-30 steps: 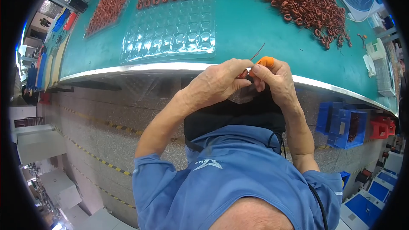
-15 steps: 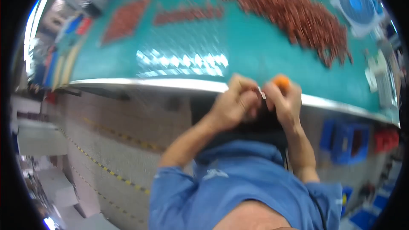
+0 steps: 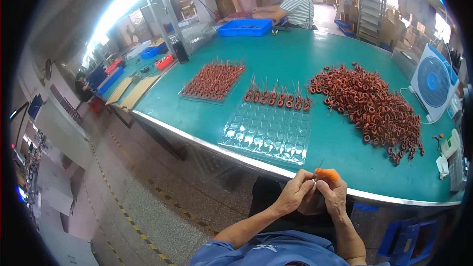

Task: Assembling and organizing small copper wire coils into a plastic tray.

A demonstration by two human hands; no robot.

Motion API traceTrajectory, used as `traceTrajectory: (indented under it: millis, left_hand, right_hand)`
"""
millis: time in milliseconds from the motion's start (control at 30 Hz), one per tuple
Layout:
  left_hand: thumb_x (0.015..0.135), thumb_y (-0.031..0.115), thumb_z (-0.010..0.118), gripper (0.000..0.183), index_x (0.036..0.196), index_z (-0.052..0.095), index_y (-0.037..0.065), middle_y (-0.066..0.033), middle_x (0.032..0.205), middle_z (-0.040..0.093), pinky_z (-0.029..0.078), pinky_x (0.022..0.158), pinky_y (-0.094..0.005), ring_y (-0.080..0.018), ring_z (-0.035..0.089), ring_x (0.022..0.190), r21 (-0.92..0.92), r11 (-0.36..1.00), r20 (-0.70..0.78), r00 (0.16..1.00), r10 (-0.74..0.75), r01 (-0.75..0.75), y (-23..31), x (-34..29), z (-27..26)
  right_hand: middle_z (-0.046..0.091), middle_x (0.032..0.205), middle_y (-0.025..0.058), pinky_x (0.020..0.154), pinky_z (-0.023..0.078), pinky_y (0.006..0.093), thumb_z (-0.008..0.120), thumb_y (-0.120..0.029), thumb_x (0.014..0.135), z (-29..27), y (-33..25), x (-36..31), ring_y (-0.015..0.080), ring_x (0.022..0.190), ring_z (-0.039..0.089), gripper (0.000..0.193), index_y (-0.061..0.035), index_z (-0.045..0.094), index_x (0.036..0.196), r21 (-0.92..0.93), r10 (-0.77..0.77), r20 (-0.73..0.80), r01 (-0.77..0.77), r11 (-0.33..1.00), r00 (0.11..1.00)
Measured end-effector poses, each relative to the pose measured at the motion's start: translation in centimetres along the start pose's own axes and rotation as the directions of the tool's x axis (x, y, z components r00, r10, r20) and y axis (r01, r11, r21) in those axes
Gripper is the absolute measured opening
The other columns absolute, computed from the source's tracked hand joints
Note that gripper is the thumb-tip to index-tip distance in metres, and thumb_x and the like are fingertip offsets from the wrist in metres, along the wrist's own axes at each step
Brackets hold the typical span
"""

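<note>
Just over the front edge of the table, my left hand (image 3: 294,193) and my right hand (image 3: 335,195) meet with fingertips pinched together. Between them is a small part with a thin wire lead (image 3: 322,161) sticking up; the fingers hide most of it. An orange finger cover (image 3: 327,174) sits on a finger of my right hand. Beyond my hands lies a clear plastic tray (image 3: 266,140) of round pockets, its far rows filled with copper-coloured ring coils (image 3: 281,100), leads upward. Farther left, another tray is full of upright coils (image 3: 213,81). A large heap of loose coils (image 3: 369,103) spreads on the right.
The green table (image 3: 276,56) has a metal front edge. At its right stand a blue-and-white fan (image 3: 432,83) and a pale boxy device (image 3: 450,144). A blue tray (image 3: 245,27) lies at the far side, near two people. Blue crates (image 3: 410,240) sit below, right.
My view has tilted up, bringing the far table side and people into sight. Both hands stay together in a pinch and appear lower in the picture. The earlier frame is blurred.
</note>
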State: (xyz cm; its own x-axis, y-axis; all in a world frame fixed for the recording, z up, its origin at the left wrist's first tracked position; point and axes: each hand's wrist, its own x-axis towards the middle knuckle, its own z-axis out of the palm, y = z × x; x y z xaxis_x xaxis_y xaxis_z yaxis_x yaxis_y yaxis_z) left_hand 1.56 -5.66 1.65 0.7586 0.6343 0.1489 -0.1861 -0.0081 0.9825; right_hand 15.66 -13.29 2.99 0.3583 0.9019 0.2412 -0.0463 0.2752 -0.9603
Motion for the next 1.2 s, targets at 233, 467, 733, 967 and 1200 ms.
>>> traceTrajectory:
  millis: [233, 467, 733, 967, 1200]
  left_hand:
    - [0.103, 0.017, 0.043, 0.018, 0.112, 0.047, 0.001, -0.0024, 0.073, 0.05, 0.039, 0.053, -0.0218, -0.0079, 0.047, 0.06, -0.187, 0.98, -0.075, 0.995, 0.062, -0.075, -0.7, -2.1, -0.6]
    - [0.103, 0.017, 0.043, 0.018, 0.112, 0.046, 0.002, -0.0028, 0.071, 0.05, 0.039, 0.053, -0.0225, -0.0082, 0.046, 0.057, -0.2, 0.978, -0.058, 0.998, 0.04, -0.051, -2.2, -3.1, -0.2]
    - [0.103, 0.018, 0.043, 0.018, 0.113, 0.045, 0.002, -0.0032, 0.074, 0.05, 0.04, 0.054, -0.0224, -0.0081, 0.046, 0.06, -0.21, 0.977, -0.053, 0.998, 0.03, -0.04, -2.2, -3.8, -0.2]
    - [0.102, 0.014, 0.044, 0.024, 0.124, 0.039, 0.004, -0.0086, 0.078, 0.052, 0.043, 0.058, -0.0245, -0.0125, 0.05, 0.062, -0.213, 0.976, -0.171, 0.985, 0.003, -0.04, -0.9, -4.6, -1.0]
    - [0.102, 0.015, 0.046, 0.019, 0.117, 0.046, 0.003, -0.0092, 0.079, 0.058, 0.045, 0.054, -0.023, -0.0124, 0.054, 0.06, -0.124, 0.991, -0.325, 0.946, 0.006, -0.049, 0.0, -4.7, -1.3]
  right_hand:
    - [0.058, 0.094, 0.004, 0.073, 0.045, 0.0233, 0.053, -0.009, 0.096, -2.5, -9.4, 5.1, 0.0095, 0.081, 0.053, 0.03, 0.0001, 0.055, 0.126, -0.289, -0.465, -0.164, 0.408, 0.866, 0.87]
    - [0.061, 0.091, 0.0064, 0.066, 0.047, 0.0224, 0.047, -0.004, 0.097, -2.0, -12.7, 6.7, 0.0086, 0.066, 0.056, 0.035, 0.0027, 0.05, 0.132, -0.319, -0.678, -0.179, 0.61, 0.725, 0.713]
    - [0.059, 0.088, 0.0047, 0.058, 0.049, 0.0208, 0.052, -0.006, 0.097, -3.3, -4.7, 4.3, 0.008, 0.063, 0.056, 0.027, -0.0007, 0.058, 0.123, -0.209, -0.308, -0.089, 0.285, 0.936, 0.947]
    - [0.061, 0.085, 0.0066, 0.053, 0.047, 0.0223, 0.055, -0.004, 0.095, -4.9, -4.0, 5.6, 0.0095, 0.06, 0.058, 0.024, 0.0012, 0.059, 0.118, -0.398, -0.179, 0.056, 0.186, 0.898, 0.982]
    - [0.059, 0.079, 0.0095, 0.05, 0.046, 0.0269, 0.059, -0.002, 0.091, -6.5, -1.4, 7.4, 0.0137, 0.056, 0.058, 0.021, -0.0022, 0.062, 0.112, -0.58, -0.143, 0.276, 0.283, 0.763, 0.95]
